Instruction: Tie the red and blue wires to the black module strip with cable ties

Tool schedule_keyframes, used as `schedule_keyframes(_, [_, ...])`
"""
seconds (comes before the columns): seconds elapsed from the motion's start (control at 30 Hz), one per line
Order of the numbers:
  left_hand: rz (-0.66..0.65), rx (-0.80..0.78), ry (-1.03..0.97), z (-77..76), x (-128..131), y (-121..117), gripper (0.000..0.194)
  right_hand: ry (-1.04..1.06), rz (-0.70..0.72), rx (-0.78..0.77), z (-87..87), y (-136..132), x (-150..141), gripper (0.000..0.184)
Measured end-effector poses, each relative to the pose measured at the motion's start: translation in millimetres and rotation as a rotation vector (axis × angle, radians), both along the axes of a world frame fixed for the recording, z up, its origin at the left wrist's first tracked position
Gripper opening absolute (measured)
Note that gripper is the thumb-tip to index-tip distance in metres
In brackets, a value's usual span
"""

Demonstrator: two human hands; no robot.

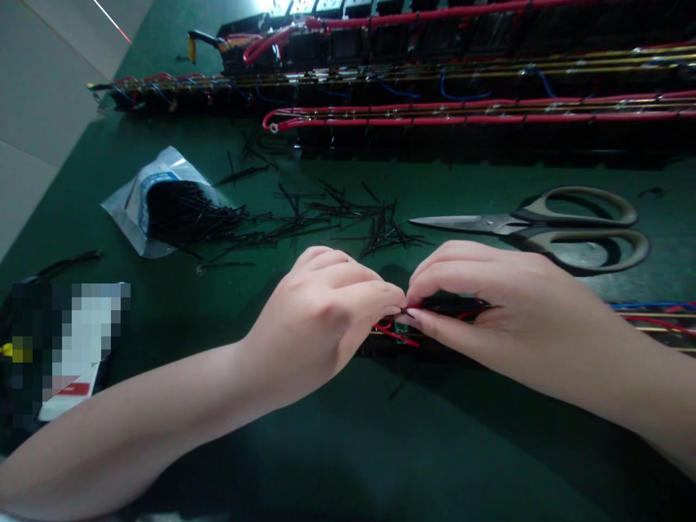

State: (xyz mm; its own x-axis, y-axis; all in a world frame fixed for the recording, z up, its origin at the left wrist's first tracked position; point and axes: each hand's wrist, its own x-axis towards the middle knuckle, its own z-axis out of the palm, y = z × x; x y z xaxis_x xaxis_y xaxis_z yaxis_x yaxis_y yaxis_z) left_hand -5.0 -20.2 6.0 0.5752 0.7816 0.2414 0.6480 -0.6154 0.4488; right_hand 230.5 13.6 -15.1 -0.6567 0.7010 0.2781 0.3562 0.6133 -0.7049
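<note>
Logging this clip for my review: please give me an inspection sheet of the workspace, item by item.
Surface: dark green table.
Work items: wired strip; small dark piece, too small to identify.
Clutter: loose black ties beside a plastic bag holding more; scissors.
Hands: right hand pinches the piece above the strip; left hand meets it, hold unclear.
Cables: red cables and blue wires on the rear racks.
Surroundings: pale tiles, upper left; other people, nothing seen.

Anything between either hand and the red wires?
Nothing visible. The fingers of the left hand and right hand meet right by the red wires; the scissors lie beyond the right hand, not in between.
</note>
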Motion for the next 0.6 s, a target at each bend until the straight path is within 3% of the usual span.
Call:
schedule_keyframes(0.33, [0.006, -0.016, 0.019, -0.6, 0.4, -1.9, 0.028, -0.061, -0.007, 0.001, 5.9, -0.6, -0.7, 0.014])
schedule_keyframes(0.6, [0.011, -0.064, -0.01, -4.1, -1.1, -1.0, 0.024, 0.018, 0.007, -0.003, 3.0, -0.3, 1.1, 0.011])
